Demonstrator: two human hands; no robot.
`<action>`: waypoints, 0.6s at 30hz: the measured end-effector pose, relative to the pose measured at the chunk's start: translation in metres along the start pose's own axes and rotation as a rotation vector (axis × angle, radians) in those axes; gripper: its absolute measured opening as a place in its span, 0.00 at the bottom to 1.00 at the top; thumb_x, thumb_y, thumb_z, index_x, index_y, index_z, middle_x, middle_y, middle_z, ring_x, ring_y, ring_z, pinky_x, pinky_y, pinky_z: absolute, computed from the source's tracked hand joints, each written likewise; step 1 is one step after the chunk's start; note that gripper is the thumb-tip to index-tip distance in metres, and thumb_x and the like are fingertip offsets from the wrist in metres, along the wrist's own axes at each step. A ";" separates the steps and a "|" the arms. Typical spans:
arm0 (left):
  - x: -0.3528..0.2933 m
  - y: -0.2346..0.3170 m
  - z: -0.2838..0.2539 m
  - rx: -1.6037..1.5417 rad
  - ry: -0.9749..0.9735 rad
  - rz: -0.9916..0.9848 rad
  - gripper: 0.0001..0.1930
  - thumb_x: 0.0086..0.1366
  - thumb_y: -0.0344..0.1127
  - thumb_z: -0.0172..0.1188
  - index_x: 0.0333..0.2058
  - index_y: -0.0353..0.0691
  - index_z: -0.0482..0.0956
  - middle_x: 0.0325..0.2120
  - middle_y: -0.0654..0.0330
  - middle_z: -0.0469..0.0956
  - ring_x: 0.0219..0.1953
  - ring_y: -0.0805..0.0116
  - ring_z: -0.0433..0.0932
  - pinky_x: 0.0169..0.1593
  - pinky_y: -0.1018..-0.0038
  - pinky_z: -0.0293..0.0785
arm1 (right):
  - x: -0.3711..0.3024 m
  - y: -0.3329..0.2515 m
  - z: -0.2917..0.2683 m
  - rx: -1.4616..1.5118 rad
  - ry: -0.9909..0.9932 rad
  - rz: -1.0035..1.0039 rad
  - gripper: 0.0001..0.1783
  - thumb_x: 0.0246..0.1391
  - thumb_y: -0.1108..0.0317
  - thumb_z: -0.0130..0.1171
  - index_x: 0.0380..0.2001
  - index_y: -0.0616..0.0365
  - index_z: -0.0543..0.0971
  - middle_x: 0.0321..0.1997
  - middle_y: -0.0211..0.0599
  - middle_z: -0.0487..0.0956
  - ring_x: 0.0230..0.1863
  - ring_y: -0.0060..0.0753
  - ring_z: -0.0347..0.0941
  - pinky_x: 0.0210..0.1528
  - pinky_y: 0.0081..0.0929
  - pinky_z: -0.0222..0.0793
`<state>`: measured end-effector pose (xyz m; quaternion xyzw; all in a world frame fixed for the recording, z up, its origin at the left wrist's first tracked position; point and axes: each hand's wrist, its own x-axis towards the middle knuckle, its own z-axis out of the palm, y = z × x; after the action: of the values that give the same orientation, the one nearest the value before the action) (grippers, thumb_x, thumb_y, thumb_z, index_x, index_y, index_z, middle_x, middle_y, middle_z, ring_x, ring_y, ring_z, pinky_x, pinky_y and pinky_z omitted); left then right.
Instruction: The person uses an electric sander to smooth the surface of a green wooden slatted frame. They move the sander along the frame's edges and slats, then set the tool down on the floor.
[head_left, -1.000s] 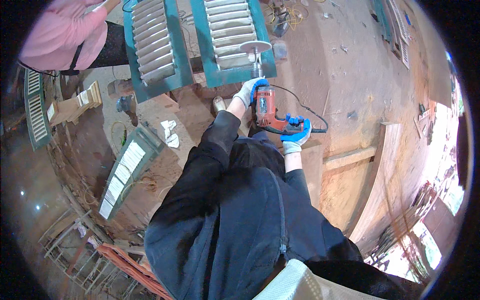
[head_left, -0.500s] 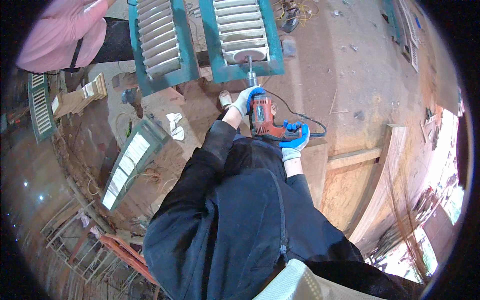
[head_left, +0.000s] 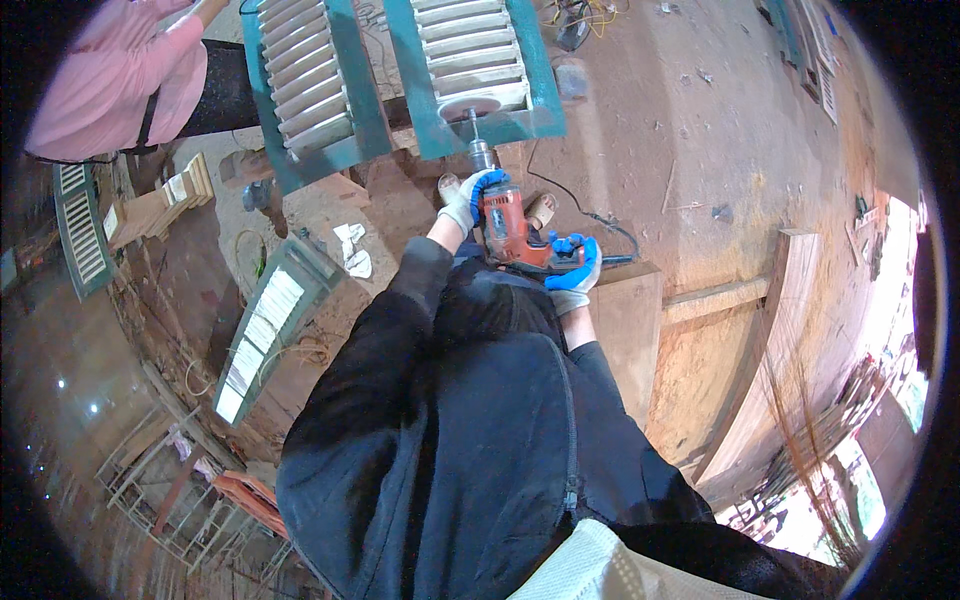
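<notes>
A red electric drill (head_left: 507, 222) with a round sanding disc (head_left: 468, 108) on its chuck is held in both gloved hands. My left hand (head_left: 470, 197) is wrapped around the drill's front end behind the chuck. My right hand (head_left: 577, 272) grips the rear handle, its blue-coated fingers curled round it. The disc lies at the lower end of a green louvred shutter (head_left: 548, 118), over the lowest pale slats near the left side of the frame. I cannot tell how firmly it touches. A black cord runs from the handle.
A second louvred shutter (head_left: 370, 130) lies to the left, beside a person in pink (head_left: 125, 85). Another green panel (head_left: 262, 325), a white cloth (head_left: 352, 250) and stacked wood pieces (head_left: 165, 205) are at left. A wooden board (head_left: 765, 340) and frame lie at right.
The drill and both hands have shifted left, carrying the disc from the middle toward the left side of the shutter's lower end. Both hands keep their grip.
</notes>
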<state>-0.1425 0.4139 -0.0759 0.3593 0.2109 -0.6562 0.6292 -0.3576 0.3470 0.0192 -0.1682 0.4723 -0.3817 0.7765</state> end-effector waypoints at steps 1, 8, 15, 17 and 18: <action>0.000 -0.007 0.005 -0.029 -0.015 0.034 0.08 0.59 0.37 0.63 0.36 0.43 0.79 0.32 0.62 0.82 0.35 0.66 0.81 0.42 0.66 0.77 | 0.003 -0.006 -0.003 -0.034 -0.038 -0.020 0.18 0.59 0.55 0.53 0.26 0.59 0.73 0.22 0.32 0.69 0.25 0.32 0.67 0.48 0.44 0.69; 0.002 -0.012 0.022 -0.091 -0.041 0.151 0.11 0.58 0.37 0.63 0.39 0.42 0.79 0.35 0.60 0.82 0.36 0.63 0.80 0.45 0.64 0.76 | 0.020 -0.024 0.003 -0.046 -0.035 0.037 0.15 0.60 0.58 0.50 0.26 0.58 0.74 0.22 0.33 0.72 0.23 0.31 0.68 0.49 0.44 0.69; 0.002 -0.009 0.042 0.024 0.006 -0.030 0.10 0.59 0.40 0.63 0.37 0.45 0.79 0.32 0.63 0.81 0.33 0.66 0.80 0.41 0.65 0.77 | 0.016 -0.015 -0.019 0.093 -0.072 -0.055 0.17 0.60 0.56 0.50 0.28 0.59 0.74 0.23 0.36 0.73 0.26 0.34 0.70 0.52 0.48 0.68; 0.014 -0.015 0.062 0.095 -0.122 0.077 0.10 0.59 0.44 0.62 0.34 0.47 0.77 0.29 0.63 0.80 0.31 0.65 0.79 0.39 0.64 0.76 | 0.015 -0.029 -0.023 0.105 -0.105 -0.100 0.15 0.59 0.58 0.51 0.26 0.58 0.73 0.23 0.32 0.71 0.26 0.32 0.69 0.56 0.48 0.64; 0.015 -0.014 0.063 0.097 -0.098 0.052 0.09 0.60 0.44 0.62 0.34 0.47 0.78 0.29 0.63 0.80 0.31 0.65 0.79 0.39 0.64 0.76 | 0.016 -0.031 -0.023 0.085 -0.130 -0.118 0.15 0.59 0.57 0.50 0.26 0.57 0.73 0.23 0.32 0.71 0.27 0.32 0.70 0.56 0.47 0.65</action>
<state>-0.1687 0.3592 -0.0480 0.3621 0.1385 -0.6657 0.6376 -0.3872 0.3171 0.0175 -0.1871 0.3937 -0.4348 0.7880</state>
